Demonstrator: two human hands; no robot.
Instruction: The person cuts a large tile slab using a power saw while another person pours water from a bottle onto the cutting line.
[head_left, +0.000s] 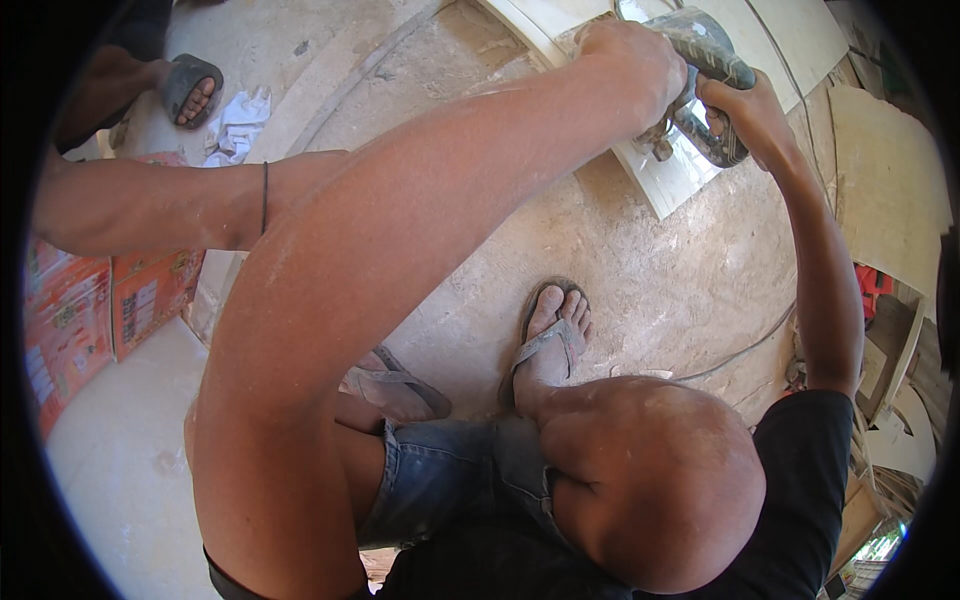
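Observation:
Both my hands are on a dusty, dark grey-green hand-held power tool (700, 40) with a looped handle, at the upper right. My left hand (635, 60) is closed over the tool's body, its fingers partly hidden. My right hand (750, 115) wraps round the rear handle. Beneath the tool lies a white board (660, 185) with a long straight edge. The tool's working end is hidden behind my left hand.
Another person's arm (180, 205) with a dark wristband reaches in from the left, near orange-red cartons (150, 295). A sandalled foot (190, 90) and a crumpled white cloth (240, 125) are beyond. Pale boards (890, 180) stand at right; a cable (745, 355) crosses the dusty floor.

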